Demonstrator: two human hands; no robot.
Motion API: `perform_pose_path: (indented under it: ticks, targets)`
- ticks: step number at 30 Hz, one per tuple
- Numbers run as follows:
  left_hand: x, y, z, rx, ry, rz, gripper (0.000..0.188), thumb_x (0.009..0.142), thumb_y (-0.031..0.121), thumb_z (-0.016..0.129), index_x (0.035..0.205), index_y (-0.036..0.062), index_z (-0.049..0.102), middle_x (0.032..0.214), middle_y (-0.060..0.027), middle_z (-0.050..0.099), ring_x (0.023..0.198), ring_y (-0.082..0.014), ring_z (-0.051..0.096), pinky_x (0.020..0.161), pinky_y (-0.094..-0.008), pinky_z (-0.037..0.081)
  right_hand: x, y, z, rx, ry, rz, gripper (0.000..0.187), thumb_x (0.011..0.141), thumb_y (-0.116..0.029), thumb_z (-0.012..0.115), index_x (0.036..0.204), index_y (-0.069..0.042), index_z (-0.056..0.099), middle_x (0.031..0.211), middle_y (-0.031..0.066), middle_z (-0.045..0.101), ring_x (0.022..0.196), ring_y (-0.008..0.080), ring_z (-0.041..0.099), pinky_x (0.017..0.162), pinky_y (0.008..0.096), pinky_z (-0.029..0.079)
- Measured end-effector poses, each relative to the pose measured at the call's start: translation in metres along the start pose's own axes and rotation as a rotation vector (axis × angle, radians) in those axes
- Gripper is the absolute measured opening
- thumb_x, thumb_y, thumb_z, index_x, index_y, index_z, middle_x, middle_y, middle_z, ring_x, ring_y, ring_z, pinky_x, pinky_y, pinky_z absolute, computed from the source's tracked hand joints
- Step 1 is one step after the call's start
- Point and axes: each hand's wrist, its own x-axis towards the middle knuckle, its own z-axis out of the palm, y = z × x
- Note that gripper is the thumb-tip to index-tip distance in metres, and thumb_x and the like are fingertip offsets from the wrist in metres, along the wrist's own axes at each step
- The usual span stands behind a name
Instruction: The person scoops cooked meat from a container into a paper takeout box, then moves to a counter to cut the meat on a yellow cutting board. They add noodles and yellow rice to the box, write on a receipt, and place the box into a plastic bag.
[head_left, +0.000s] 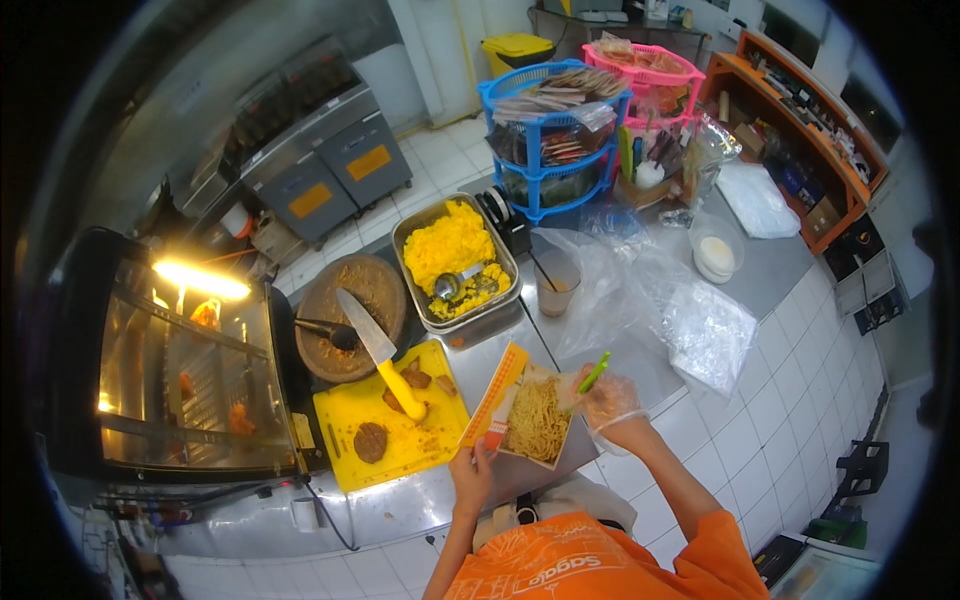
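An orange-and-white paper food box (497, 392) with its lid raised stands at the front edge of the steel counter, filled with noodles (538, 420). My left hand (472, 477) grips its near left side by a red-and-white patch. In a clear plastic glove, my right hand (612, 402) is closed on a slender bright green thing (596, 371), at the box's right rim; its kind is unclear. Left of the box lies a yellow cutting board (345, 420) with brown patties (371, 441) and crumbs. A yellow-handled knife (372, 335) rests across the board and a stone mortar (357, 282).
Behind the board stands a steel tray (512, 283) of yellow rice (447, 246) with a scoop (447, 287). Nearby are a plastic cup (557, 285), plastic bags (710, 335) and a bowl (735, 245). A lit display case (190, 370) is left; blue (545, 165) and pink racks (650, 70) are far.
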Motion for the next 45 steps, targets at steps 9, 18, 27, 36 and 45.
perform_pose_path:
  ticks: [9,18,27,36,45]
  targets:
    - [0.002,0.003,-0.002,0.075,-0.051,0.011,0.027,0.100,0.013,0.049,0.106,-0.0109,0.061,0.095,-0.0165,0.067,0.082,-0.0178,0.068,0.070,-0.0318,0.060,-0.063,0.024,0.084,-0.088,0.103,-0.843,0.021,0.084,-0.014,0.067,0.104,-0.010,0.065,0.113,0.0092,0.066,0.102,0.0295,0.066,0.079,0.0360,0.056]
    - [0.002,0.003,-0.007,0.062,-0.088,0.000,0.028,0.100,0.014,0.049,0.106,-0.0116,0.060,0.095,-0.0159,0.067,0.083,-0.0183,0.068,0.072,-0.0317,0.060,-0.009,0.030,0.053,-0.050,0.302,-0.827,0.026,0.081,-0.011,0.068,0.107,-0.011,0.064,0.119,0.0112,0.063,0.108,0.0296,0.063,0.082,0.0352,0.055]
    - [0.008,0.007,0.002,-0.104,-0.030,-0.073,0.031,0.102,0.019,0.045,0.109,-0.0092,0.057,0.097,-0.0146,0.066,0.083,-0.0184,0.067,0.071,-0.0335,0.061,0.062,0.022,0.006,0.438,-0.081,0.151,0.009,0.084,0.001,0.058,0.092,0.001,0.060,0.083,0.0116,0.064,0.075,0.0239,0.068,0.063,0.0358,0.057]
    - [0.001,0.012,0.003,-0.057,-0.062,-0.086,0.032,0.101,0.019,0.047,0.112,-0.0094,0.057,0.098,-0.0158,0.067,0.084,-0.0184,0.067,0.072,-0.0324,0.061,0.044,0.061,0.028,0.864,-0.270,0.624,0.029,0.087,-0.005,0.066,0.110,0.010,0.057,0.096,0.0197,0.066,0.077,0.0285,0.070,0.063,0.0317,0.061]
    - [0.000,0.004,-0.001,-0.054,-0.072,-0.067,0.030,0.100,0.016,0.050,0.114,-0.0089,0.059,0.099,-0.0152,0.068,0.085,-0.0167,0.067,0.073,-0.0306,0.060,0.044,0.076,0.013,1.291,-0.007,0.798,0.023,0.092,-0.006,0.061,0.104,0.012,0.056,0.101,0.0245,0.062,0.088,0.0317,0.067,0.075,0.0331,0.062]
